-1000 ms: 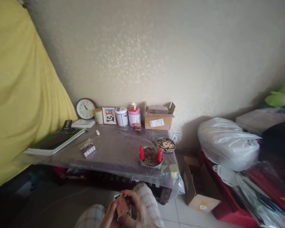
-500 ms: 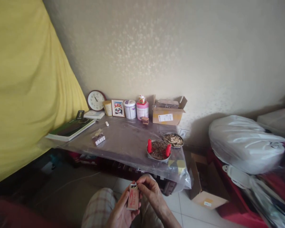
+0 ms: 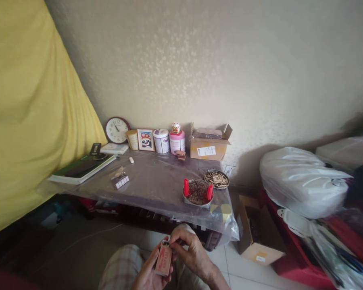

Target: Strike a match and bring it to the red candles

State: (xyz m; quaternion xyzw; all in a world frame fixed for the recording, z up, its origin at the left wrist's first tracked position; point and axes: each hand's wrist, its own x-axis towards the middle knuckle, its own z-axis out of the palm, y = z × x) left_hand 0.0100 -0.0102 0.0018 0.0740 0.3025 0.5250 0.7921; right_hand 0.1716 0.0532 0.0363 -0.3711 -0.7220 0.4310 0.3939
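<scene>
Handling matches [image 3: 166,244] in an open matchbox [image 3: 163,261] looks like the step. Above the lap [image 3: 118,264], the left hand [image 3: 151,273] curls around the matchbox; the right hand [image 3: 190,250] bends its fingers there, whether gripping anything I cannot tell. Next likely needs light fingertips.

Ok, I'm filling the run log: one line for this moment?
left hand: holding matchbox; right hand: at matchbox's open end; table: matchsticks in round dish
</scene>
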